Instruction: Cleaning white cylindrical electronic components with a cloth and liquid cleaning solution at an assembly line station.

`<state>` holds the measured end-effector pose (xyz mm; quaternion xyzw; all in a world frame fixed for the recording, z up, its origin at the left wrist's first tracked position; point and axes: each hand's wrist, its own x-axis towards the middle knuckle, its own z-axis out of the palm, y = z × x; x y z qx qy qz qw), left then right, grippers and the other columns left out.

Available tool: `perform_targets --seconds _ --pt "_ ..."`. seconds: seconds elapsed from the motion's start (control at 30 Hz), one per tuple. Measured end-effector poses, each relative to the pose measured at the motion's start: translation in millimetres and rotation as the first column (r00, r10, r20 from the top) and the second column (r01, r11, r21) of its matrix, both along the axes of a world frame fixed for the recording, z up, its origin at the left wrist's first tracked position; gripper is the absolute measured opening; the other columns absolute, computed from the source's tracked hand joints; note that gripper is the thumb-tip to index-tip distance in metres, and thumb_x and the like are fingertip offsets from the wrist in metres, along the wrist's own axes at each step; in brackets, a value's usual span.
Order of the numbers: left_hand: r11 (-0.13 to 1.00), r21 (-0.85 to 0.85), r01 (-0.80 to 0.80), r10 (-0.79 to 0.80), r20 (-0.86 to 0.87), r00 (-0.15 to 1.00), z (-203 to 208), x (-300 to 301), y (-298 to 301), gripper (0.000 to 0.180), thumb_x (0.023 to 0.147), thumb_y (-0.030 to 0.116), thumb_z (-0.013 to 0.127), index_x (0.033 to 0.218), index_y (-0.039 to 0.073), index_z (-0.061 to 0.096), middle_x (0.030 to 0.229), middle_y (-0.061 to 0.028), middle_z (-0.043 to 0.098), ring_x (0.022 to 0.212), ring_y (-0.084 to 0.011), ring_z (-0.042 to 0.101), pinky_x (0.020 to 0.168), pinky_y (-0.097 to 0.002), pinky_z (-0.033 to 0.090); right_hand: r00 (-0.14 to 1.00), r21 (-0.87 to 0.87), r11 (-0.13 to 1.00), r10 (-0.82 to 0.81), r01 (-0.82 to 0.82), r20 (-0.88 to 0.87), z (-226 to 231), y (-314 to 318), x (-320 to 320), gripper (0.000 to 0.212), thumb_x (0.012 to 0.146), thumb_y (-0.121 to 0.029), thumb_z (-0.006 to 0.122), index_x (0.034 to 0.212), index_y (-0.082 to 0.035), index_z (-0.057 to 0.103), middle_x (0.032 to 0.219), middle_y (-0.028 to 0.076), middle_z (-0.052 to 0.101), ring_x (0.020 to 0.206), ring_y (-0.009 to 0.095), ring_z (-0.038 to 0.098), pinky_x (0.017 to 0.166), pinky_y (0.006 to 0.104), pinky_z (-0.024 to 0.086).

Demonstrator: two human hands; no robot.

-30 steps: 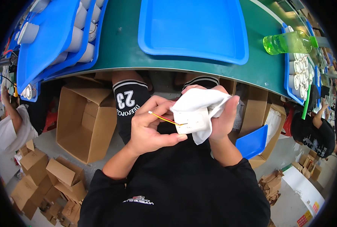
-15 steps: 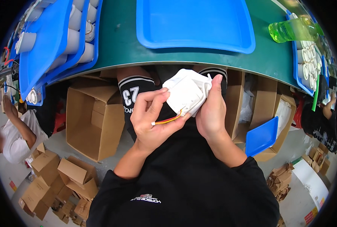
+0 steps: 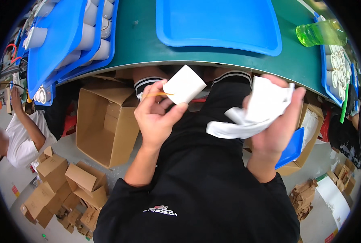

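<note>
Above my lap, my left hand (image 3: 154, 119) pinches a white, smooth, cup-shaped part (image 3: 184, 86) between thumb and fingers. A thin yellowish wire lead (image 3: 158, 94) comes off it and runs across those fingers. To the right, and apart from the part, my right hand (image 3: 275, 135) grips a crumpled white soft wrapper (image 3: 267, 101), with a loose strip of it hanging toward the left. That hand is slightly blurred. Both hands are just in front of the table edge.
A blue tray (image 3: 219, 49) lies on the green table (image 3: 138, 38). Stacked blue trays (image 3: 57, 38) with white cups stand at left. At right are a green bottle (image 3: 320, 33) and another tray of white parts (image 3: 336, 71). Cardboard boxes (image 3: 103, 125) sit below; a person (image 3: 24, 133) works at left.
My hands have drawn apart. The white wrapper has come off the part and moved right in my right hand, while my left hand keeps the part with its wire lead.
</note>
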<state>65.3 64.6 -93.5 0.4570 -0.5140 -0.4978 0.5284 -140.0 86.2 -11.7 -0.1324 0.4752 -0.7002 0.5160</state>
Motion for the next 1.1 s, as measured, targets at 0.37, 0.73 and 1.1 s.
perform_targets --seconds 0.37,0.73,1.1 --pt "0.741 0.496 0.453 0.322 -0.854 0.409 19.5 -4.1 4.8 0.053 0.097 0.046 0.053 0.128 0.002 0.049 0.119 -0.0146 0.058 0.108 -0.0265 0.061 0.1 -0.0407 0.051 0.983 -0.183 0.983 0.066 -0.035 0.171 -36.5 9.1 -35.7 0.054 0.1 -0.046 0.03 0.119 -0.001 0.052 0.104 0.014 0.061 0.092 0.027 0.061 0.075 0.0393 0.05" --pt "0.737 0.415 0.533 0.388 -0.906 0.168 22.5 1.2 5.6 0.061 0.091 0.043 0.064 0.132 0.0 0.048 0.127 -0.0207 0.051 0.112 -0.0321 0.06 0.104 -0.0441 0.049 0.995 -0.182 0.979 0.097 -0.097 -0.009 -54.4 10.2 -23.5 0.046 0.099 -0.028 0.031 0.13 0.002 0.046 0.121 0.014 0.058 0.109 0.027 0.058 0.093 0.036 0.047" --pt "0.685 0.26 0.681 0.368 -0.93 -0.015 29.5 -6.3 5.0 0.066 0.094 0.054 0.054 0.129 -0.002 0.048 0.12 -0.0167 0.059 0.104 -0.0266 0.065 0.095 -0.0395 0.056 0.427 -0.306 0.723 -0.017 -0.62 -0.904 -30.5 -12.4 12.6 0.044 0.064 0.007 0.073 0.107 -0.002 0.072 0.093 0.01 0.055 0.075 0.02 0.053 0.062 0.0285 0.042"
